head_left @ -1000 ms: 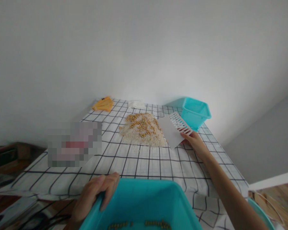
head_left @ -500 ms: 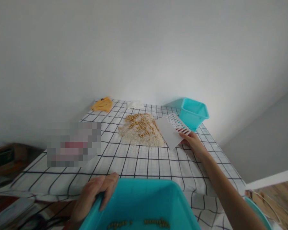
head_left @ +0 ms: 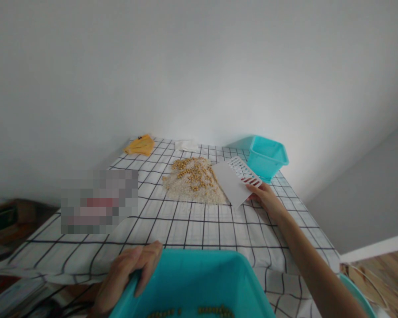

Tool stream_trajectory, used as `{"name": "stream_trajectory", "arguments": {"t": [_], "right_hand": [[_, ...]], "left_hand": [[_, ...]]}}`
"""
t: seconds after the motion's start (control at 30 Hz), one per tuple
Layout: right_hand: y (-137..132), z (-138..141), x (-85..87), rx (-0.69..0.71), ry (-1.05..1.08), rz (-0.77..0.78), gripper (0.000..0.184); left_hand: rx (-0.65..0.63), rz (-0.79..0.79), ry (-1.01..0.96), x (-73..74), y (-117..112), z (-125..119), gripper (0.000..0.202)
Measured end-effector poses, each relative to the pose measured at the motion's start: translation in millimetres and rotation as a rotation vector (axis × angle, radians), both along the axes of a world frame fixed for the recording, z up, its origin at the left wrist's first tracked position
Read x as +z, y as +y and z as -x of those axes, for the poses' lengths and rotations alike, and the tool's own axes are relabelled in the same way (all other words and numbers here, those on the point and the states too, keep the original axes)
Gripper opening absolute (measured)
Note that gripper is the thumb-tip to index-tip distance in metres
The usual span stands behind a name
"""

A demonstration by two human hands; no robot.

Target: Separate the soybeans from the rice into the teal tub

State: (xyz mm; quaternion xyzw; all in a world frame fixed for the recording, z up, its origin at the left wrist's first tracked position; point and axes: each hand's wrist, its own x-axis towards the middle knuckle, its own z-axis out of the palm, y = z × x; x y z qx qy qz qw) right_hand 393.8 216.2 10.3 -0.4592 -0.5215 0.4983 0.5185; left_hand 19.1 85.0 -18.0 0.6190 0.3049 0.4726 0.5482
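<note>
Far left there's a box (head_left: 24,212) low down past the table edge, then a patch (head_left: 99,203) blurred into pixels, so no idea what that is. The left hand (head_left: 129,267) is next: fingers close together, curled over the left rim of the near bin (head_left: 202,274) and gripping it. Up at the back left of the checked tablecloth (head_left: 172,227) sits a crumpled yellow cloth (head_left: 141,145), with a white cloth (head_left: 186,145) to its right, also near the wall (head_left: 199,70).

The near bin is turquoise, right at the front edge of the table, with some yellowish beans (head_left: 215,311) down at the bottom – pretty fuzzy from here. Beyond it, mid-table, is the pile (head_left: 195,181): pale grains with golden beans scattered over the top, mostly toward the back.

Then the card (head_left: 230,182), white, slotted along its right part, its left edge up against the pile's right side. The right hand (head_left: 267,198) pinches it by the lower right edge – part of the hand shows in front, the rest is tucked behind. The far bin (head_left: 265,165), turquoise too, stands upright just behind the card. Bottom right, a turquoise rim (head_left: 354,289) pokes out by a pale cable (head_left: 368,277) and wood floor (head_left: 393,269).
</note>
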Motion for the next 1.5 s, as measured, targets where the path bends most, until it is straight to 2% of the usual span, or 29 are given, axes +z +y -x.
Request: {"name": "stream_trajectory", "arguments": {"t": [0.2, 0.47, 0.97, 1.5], "right_hand": [[-1, 1, 1.7, -0.001, 0.006, 0.018, 0.033], [-5, 5, 7.5, -0.004, 0.005, 0.033, 0.033], [-6, 4, 7.0, 0.045, 0.006, 0.005, 0.035], [-11, 8, 14.1, 0.042, -0.003, 0.047, 0.035]], "left_hand": [[-0.038, -0.019, 0.060, -1.6, 3, 3, 0.069], [-0.052, -0.036, 0.026, 1.7, 2, 0, 0.068], [0.046, -0.022, 0.013, 2.5, -2, -4, 0.067], [0.011, -0.019, -0.060, 2.8, -3, -7, 0.068]]}}
